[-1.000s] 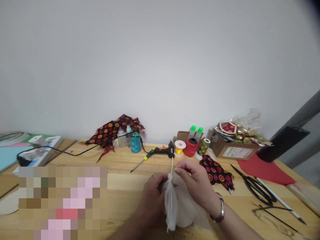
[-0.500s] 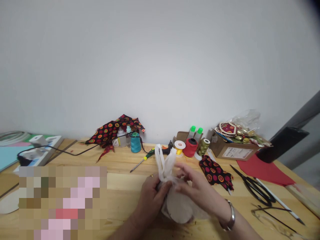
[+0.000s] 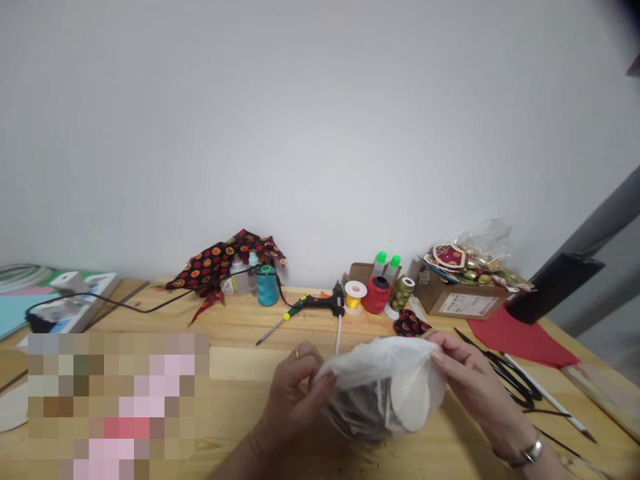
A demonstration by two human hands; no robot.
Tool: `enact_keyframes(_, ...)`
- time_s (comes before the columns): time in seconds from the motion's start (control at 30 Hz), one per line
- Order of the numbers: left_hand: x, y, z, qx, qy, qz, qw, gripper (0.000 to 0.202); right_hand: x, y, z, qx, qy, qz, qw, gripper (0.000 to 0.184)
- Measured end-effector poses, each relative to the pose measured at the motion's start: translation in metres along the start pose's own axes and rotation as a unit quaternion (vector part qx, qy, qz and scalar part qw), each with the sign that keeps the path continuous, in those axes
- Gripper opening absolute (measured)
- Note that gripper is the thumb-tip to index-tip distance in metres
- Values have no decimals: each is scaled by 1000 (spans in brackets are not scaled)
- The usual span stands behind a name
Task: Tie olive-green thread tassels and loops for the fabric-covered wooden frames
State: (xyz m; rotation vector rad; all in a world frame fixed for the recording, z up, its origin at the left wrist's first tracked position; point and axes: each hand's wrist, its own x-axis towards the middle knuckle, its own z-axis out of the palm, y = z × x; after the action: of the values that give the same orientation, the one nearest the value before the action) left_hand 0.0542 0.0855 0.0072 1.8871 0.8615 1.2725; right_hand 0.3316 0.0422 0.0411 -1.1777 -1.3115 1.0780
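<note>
A thin white plastic bag (image 3: 370,360) is stretched between my two hands above the wooden table. My left hand (image 3: 297,390), with a ring on one finger, pinches the bag's left edge. At the right edge, the fingers and thumb of my right hand (image 3: 475,383) grip the rim; a silver band circles that wrist. Through the film show dark, flat pieces, too blurred to name, and a pale rounded piece (image 3: 411,397) at the right side. Behind the bag lies a hot glue gun (image 3: 320,303) with a white glue stick in it.
Along the wall stand a teal thread cone (image 3: 268,287), a red thread cone (image 3: 379,295) and a cardboard box (image 3: 465,300) of ornaments. Black scissors (image 3: 510,377) and a white pencil (image 3: 550,397) lie right. A power strip (image 3: 95,300) is at left. The lower left is pixelated.
The bag's bunched, upright handles have been spread, and its mouth is now pulled wide. My right hand has moved right, away from my left hand.
</note>
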Motion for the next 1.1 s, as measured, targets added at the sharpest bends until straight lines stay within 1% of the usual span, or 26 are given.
enact_keyframes(0.07,-3,5,3,-18,-31,22,999,21,-3,-8,11,-65,-33,1,997,24)
enact_keyframes(0.1,-5,7,5,-25,-50,22,998,11,-5,-13,19,-119,-52,-3,992,33)
enact_keyframes(0.13,-7,10,7,-30,-68,13,997,8,-6,-19,29,-177,-70,-8,982,48)
enact_keyframes(0.17,-9,12,9,-33,-80,-2,996,17,-7,-23,39,-230,-86,-18,969,56)
enact_keyframes(0.2,-11,15,10,-35,-90,-21,995,25,-8,-27,47,-276,-105,-30,955,50)
enact_keyframes(0.23,-12,19,11,-34,-97,-42,994,30,-8,-29,54,-308,-118,-43,943,36)
enact_keyframes(0.27,-12,22,12,-28,-105,-61,992,30,-9,-29,58,-327,-123,-57,935,21)
enact_keyframes(0.3,-12,26,11,-20,-113,-76,990,26,-9,-28,59,-330,-121,-67,934,12)
enact_keyframes(0.37,-12,35,9,4,-140,-101,985,17,-11,-23,56,-293,-81,-65,951,15)
enact_keyframes(0.4,-13,39,8,18,-155,-112,981,17,-12,-19,52,-258,-50,-56,963,17)
enact_keyframes(0.47,-16,44,5,33,-174,-126,976,25,-16,-12,45,-180,18,-38,983,19)
enact_keyframes(0.53,-21,46,5,28,-169,-143,975,30,-20,-4,40,-94,73,-21,993,20)
enact_keyframes(0.57,-24,46,5,19,-151,-157,976,31,-21,-1,39,-46,99,-14,994,21)
enact_keyframes(0.63,-31,43,6,-8,-99,-196,976,32,-20,1,39,56,152,9,987,25)
enact_keyframes(0.67,-33,42,5,-26,-76,-218,973,31,-19,1,39,106,181,17,978,26)
enact_keyframes(0.73,-36,38,3,-58,-50,-254,964,30,-15,-3,39,188,223,19,956,27)
enact_keyframes(0.77,-36,38,2,-64,-44,-259,963,29,-13,-6,38,212,231,14,950,28)
enact_keyframes(0.8,-35,37,1,-59,-35,-249,966,27,-11,-9,38,222,232,9,947,28)
enact_keyframes(0.83,-35,38,0,-43,-20,-221,974,23,-10,-11,38,219,230,7,948,28)
enact_keyframes(0.87,-33,39,-1,-18,1,-176,984,20,-10,-13,39,201,223,8,954,28)
enact_keyframes(0.9,-32,42,-1,12,17,-119,993,26,-10,-15,41,171,216,7,961,26)
enact_keyframes(0.93,-30,45,-1,43,22,-59,997,39,-11,-16,44,128,217,-4,968,26)
enact_keyframes(0.97,-29,48,0,75,10,-8,997,50,-13,-17,48,70,229,-30,970,32)
enact_keyframes(1.0,-27,53,1,103,-24,25,994,53,-15,-18,52,-4,253,-74,965,42)
enact_keyframes(1.03,-26,57,1,126,-78,33,988,49,-19,-21,56,-87,283,-135,946,51)
enact_keyframes(1.1,-22,65,0,135,-207,-9,969,27,-27,-29,62,-230,322,-274,877,57)
